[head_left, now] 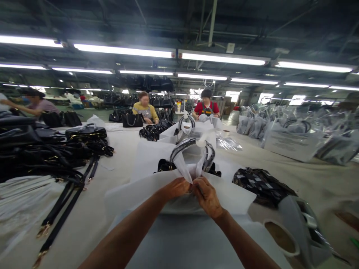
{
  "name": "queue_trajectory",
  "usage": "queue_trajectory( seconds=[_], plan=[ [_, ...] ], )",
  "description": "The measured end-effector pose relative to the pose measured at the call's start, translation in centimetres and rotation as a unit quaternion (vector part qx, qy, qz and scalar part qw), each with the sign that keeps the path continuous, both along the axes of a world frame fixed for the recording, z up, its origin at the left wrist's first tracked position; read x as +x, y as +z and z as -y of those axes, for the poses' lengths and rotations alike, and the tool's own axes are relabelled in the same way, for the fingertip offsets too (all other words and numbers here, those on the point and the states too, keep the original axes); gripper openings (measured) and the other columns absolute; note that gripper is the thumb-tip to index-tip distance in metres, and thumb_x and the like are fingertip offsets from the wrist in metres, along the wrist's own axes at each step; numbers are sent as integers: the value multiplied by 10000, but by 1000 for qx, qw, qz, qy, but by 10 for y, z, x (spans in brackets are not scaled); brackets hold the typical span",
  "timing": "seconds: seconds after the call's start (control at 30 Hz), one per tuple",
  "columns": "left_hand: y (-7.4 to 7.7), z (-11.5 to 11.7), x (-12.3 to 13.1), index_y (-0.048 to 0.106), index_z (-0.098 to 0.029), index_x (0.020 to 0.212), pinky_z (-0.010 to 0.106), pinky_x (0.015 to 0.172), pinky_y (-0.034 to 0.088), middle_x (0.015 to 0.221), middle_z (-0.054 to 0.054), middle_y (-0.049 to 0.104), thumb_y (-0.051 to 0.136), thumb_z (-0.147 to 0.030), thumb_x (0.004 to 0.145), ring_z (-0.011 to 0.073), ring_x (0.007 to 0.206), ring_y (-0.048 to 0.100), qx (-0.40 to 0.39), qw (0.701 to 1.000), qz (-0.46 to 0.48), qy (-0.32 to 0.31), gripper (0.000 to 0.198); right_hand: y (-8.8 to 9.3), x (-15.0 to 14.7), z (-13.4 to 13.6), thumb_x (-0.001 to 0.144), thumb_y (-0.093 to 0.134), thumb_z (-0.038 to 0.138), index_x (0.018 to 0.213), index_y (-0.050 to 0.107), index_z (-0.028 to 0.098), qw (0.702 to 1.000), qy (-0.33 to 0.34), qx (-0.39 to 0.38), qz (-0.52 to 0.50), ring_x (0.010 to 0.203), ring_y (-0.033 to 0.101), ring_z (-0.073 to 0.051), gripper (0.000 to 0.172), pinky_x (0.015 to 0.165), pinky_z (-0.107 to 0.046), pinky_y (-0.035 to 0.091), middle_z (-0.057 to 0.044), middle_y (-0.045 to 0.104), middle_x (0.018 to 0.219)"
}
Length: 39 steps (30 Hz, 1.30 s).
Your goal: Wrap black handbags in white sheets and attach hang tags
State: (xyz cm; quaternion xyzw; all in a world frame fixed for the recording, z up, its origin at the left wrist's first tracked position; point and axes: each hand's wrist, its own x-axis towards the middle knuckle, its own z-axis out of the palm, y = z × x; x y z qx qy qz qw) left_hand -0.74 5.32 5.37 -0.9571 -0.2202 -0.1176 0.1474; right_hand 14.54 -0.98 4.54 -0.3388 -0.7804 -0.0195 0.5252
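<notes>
A black handbag [163, 165] stands in front of me, mostly hidden by white wrapping paper [224, 188]. Its raised handles [179, 146] have clear plastic around them, and strips of the white paper run up between them. My left hand [179, 186] is closed on the paper just below the handles. Beside it, almost touching, my right hand [205, 194] pinches the same paper with thumb and fingers. The fingertips of both hands meet at the middle of the bag's front edge.
Black handbags [36, 149] and straps [67, 205] are heaped at left. At right lie dark patterned pieces [260, 183], a tape roll [282, 237] and plastic-covered bags [291, 140]. Co-workers in yellow [151, 112] and red [199, 109] sit across the table [120, 164].
</notes>
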Motion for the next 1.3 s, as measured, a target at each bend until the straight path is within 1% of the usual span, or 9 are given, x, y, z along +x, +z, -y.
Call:
queue_trajectory(
  seconds=[0.1,0.3,0.43,0.57,0.67,0.8,0.97,1.1,1.3],
  plan=[
    [-5,10,-14,621,-118,857,244,745,470,786,37,651,455,-88,894,134,744,585,29,999,-5,-14,172,-2,2,-1,906,441,159,928,532,214,1000,6,-5,6,774,567,-155,108,708,-260,499,-41,566,830],
    [-27,23,-48,506,-68,1214,308,965,413,1182,134,611,332,-92,932,192,1127,549,275,957,86,15,332,-3,-1,1,917,418,171,881,561,200,1000,-20,-1,18,755,558,-165,151,710,-278,490,-43,570,799],
    [-18,19,-39,548,-101,1160,343,911,474,1089,125,649,328,-186,959,208,1070,590,208,974,83,18,310,-2,-10,9,921,437,185,829,593,198,995,-91,27,36,766,549,-183,181,713,-310,464,-48,593,780],
    [-5,15,-31,615,-155,1045,276,834,513,945,63,677,328,-160,956,166,919,633,122,989,80,8,300,-10,-17,11,923,445,172,823,613,200,990,-119,49,63,726,533,-172,198,701,-312,427,-33,598,761],
    [-6,19,-45,627,-185,1054,302,870,496,1028,44,676,338,-109,934,180,949,628,154,986,63,19,323,-20,-18,9,923,446,163,791,609,199,984,-142,60,88,697,508,-172,213,671,-310,401,-21,585,729],
    [-8,34,-61,586,-125,1160,326,971,434,1136,86,650,313,-36,893,197,1078,583,268,959,92,1,392,-30,-21,5,930,438,194,743,590,196,976,-174,75,110,697,479,-186,241,639,-320,382,-22,576,708],
    [-2,45,-35,568,-85,1179,405,1030,380,1151,112,641,324,-50,903,236,1172,525,278,954,104,-54,370,-36,-21,5,934,358,140,884,622,179,972,-180,110,106,697,480,-195,271,620,-323,421,-44,581,725],
    [-19,40,-22,623,-70,1047,407,954,418,995,114,685,314,-80,921,227,1000,613,287,951,110,-30,335,-43,-16,14,915,345,121,964,624,154,979,-151,80,107,780,528,-205,285,721,-339,491,-73,623,825],
    [-45,42,-27,567,-46,1154,429,945,414,1029,158,670,335,-65,891,266,1071,594,298,946,130,-12,352,-62,-14,25,870,354,96,1245,530,149,974,-173,75,125,1052,544,-254,418,901,-399,484,-111,639,1154]
  ],
)
